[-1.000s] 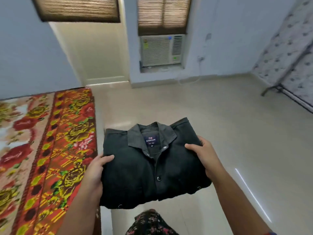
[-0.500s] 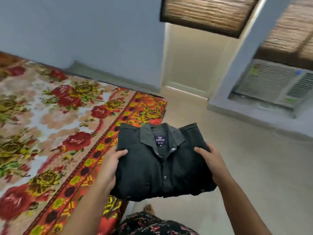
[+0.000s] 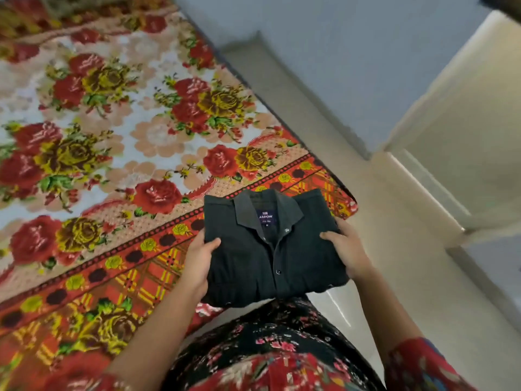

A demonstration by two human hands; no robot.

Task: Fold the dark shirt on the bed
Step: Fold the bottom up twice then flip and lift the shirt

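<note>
Shirt: a dark charcoal button-up cotton shirt [image 3: 282, 249], folded into a neat rectangle, collar uppermost and front placket facing up. A small navy neck label [image 3: 265, 216] shows inside the collar.
Where the shirt is: held level between both hands, in front of the person's waist. Whether it touches anything beneath cannot be told.
Left hand [image 3: 198, 263]: grips the shirt's left edge. The thumb [image 3: 211, 244] lies curled on top of the fabric; the other fingers are hidden under the shirt.
Right hand [image 3: 348, 249]: grips the shirt's right edge the same way, thumb [image 3: 328, 237] pressed on top, the remaining fingers out of sight below.
Shirt and fingers: the folded cloth is clamped between thumbs above and fingers beneath, one hand on each side.
Bed: a bed with a red, yellow and cream floral cover [image 3: 112, 136] spreads left of and beyond the shirt; its corner lies under the shirt's far edge.
Floor: pale glossy floor [image 3: 394, 221] to the shirt's right.
Clothing: a black floral garment [image 3: 267, 334] just nearer than the shirt.
</note>
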